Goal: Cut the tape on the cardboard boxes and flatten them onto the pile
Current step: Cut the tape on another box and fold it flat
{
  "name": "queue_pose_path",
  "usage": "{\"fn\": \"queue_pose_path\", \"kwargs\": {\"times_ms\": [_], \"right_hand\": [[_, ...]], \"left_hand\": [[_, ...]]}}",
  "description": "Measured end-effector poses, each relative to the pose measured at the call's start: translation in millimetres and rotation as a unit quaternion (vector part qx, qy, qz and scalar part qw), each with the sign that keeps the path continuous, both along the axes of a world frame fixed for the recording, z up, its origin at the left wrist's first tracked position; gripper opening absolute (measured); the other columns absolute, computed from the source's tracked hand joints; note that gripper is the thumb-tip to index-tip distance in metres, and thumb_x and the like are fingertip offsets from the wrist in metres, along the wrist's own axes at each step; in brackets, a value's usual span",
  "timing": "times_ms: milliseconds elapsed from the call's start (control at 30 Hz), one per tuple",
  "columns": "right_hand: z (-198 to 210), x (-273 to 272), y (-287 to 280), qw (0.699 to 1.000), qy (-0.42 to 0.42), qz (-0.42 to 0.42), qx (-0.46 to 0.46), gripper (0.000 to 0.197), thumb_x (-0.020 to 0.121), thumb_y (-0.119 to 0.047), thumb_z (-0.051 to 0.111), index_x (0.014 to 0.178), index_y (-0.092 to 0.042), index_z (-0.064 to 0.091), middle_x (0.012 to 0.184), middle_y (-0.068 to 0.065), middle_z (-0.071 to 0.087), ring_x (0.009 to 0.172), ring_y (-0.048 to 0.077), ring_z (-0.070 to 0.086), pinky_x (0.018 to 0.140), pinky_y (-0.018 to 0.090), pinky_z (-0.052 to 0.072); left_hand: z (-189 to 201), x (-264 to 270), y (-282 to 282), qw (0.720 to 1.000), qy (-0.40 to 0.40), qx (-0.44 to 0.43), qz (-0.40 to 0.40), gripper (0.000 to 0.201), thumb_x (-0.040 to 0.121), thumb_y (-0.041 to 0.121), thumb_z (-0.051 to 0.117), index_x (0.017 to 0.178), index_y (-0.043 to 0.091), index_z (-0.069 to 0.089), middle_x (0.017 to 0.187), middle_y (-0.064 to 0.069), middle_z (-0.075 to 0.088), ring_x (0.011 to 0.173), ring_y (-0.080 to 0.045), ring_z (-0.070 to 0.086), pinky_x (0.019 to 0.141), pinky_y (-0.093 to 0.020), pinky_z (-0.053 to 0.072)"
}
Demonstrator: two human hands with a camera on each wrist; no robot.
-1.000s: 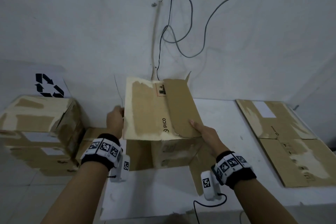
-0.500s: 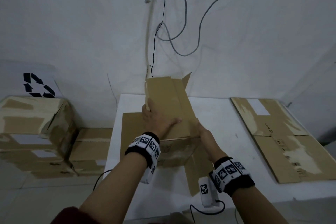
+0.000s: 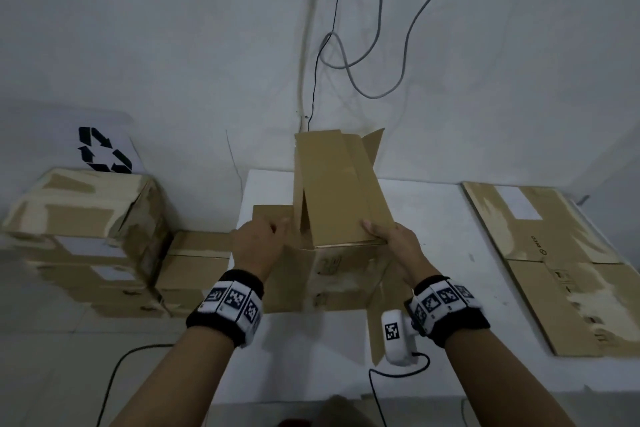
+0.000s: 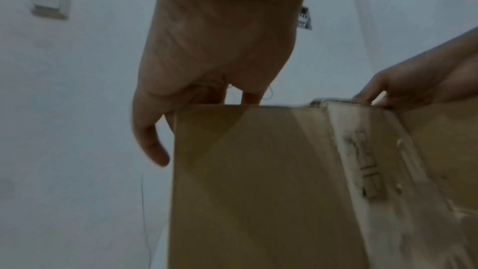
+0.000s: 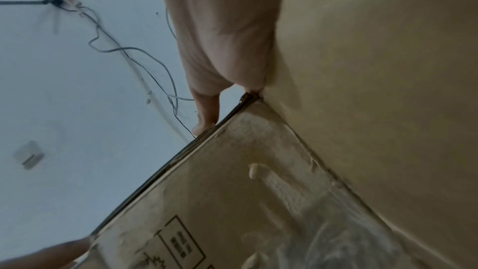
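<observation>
The cardboard box is gripped at its near top edge by left hand and right hand, fingers curled over

The brown cardboard box stands on the white table, opened up, one long flap rising steeply above its top edge with another flap folded flat to its left, and pale torn patches where tape has come away on its near side. Off to the right lies the pile of flattened cardboard, flat on the table and well apart from the box, scarred with the same pale strips. On the left, beside the table, sealed boxes sit stacked, still whole.
</observation>
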State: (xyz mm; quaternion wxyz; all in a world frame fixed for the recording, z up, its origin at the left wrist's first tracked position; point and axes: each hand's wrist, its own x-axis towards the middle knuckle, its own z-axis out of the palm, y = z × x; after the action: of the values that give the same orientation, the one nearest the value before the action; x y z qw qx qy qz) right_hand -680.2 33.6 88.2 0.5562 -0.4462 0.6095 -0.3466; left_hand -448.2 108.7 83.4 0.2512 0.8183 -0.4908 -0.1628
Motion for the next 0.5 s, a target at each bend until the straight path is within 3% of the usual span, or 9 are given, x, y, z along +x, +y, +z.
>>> {"fn": "queue_pose_path", "kwargs": {"times_ms": [67,167,267,333,400,500], "right_hand": [[-0.5,7.5,-4.9,1.0,-0.002,0.009,-0.005,0.061,0.071,-0.034,0.086,0.121,-0.009,0.062,0.111,0.002,0.07,0.098,0.017,0.065,0.093,0.036,0.053],[-0.4,13.4,-7.6,1.0,0.003,0.008,-0.007,0.06,0.073,-0.034,0.085,0.122,-0.008,0.062,0.11,0.003,0.07,0.1,0.02,0.066,0.094,0.037,0.054],[1.5,9.4,-5.0,1.0,-0.001,0.017,0.003,0.062,0.073,-0.034,0.084,0.124,-0.007,0.062,0.114,0.006,0.069,0.104,0.024,0.065,0.097,0.042,0.053],[0.7,4.2,-2.9,1.0,-0.003,0.026,0.005,0.058,0.075,-0.033,0.083,0.123,-0.008,0.062,0.114,0.006,0.069,0.103,0.024,0.065,0.096,0.042,0.053],[-2.6,0.1,-1.3,1.0,0.003,0.029,0.009,0.06,0.073,-0.036,0.083,0.122,-0.008,0.063,0.113,0.006,0.07,0.103,0.024,0.067,0.096,0.044,0.054],[-7.8,-3.5,-1.1,0.999,0.019,0.028,0.006,0.068,0.068,-0.043,0.086,0.123,-0.01,0.063,0.112,0.003,0.071,0.103,0.023,0.067,0.095,0.043,0.054]], "left_hand": [[5.3,-2.9,5.6,0.995,0.056,0.079,-0.022,0.05,0.101,0.041,0.036,0.094,0.001,0.065,0.092,-0.014,0.067,0.091,-0.032,0.065,0.079,-0.033,0.05],[12.3,-18.1,-14.9,0.976,0.183,0.107,-0.052,0.051,0.101,0.044,0.036,0.124,0.003,0.057,0.123,-0.01,0.06,0.113,-0.031,0.057,0.096,-0.033,0.043],[25.2,-33.2,-58.8,0.935,0.336,0.107,0.028,0.082,0.093,0.056,0.041,0.148,-0.002,0.024,0.146,-0.022,0.04,0.128,-0.038,0.046,0.106,-0.042,0.04],[33.9,-34.0,-88.7,0.906,0.397,0.104,0.099,0.086,0.096,0.055,0.039,0.153,0.005,-0.002,0.155,-0.024,0.022,0.137,-0.042,0.032,0.111,-0.046,0.033],[31.6,-25.0,-118.0,0.878,0.457,0.062,0.127,0.09,0.088,0.067,0.036,0.154,0.014,0.006,0.155,-0.024,0.021,0.138,-0.044,0.03,0.111,-0.053,0.031],[-33.6,6.0,-178.1,0.829,0.548,0.013,0.109,0.105,0.067,0.085,0.033,0.141,0.012,0.04,0.144,-0.015,0.045,0.128,-0.036,0.046,0.107,-0.054,0.038]]}}
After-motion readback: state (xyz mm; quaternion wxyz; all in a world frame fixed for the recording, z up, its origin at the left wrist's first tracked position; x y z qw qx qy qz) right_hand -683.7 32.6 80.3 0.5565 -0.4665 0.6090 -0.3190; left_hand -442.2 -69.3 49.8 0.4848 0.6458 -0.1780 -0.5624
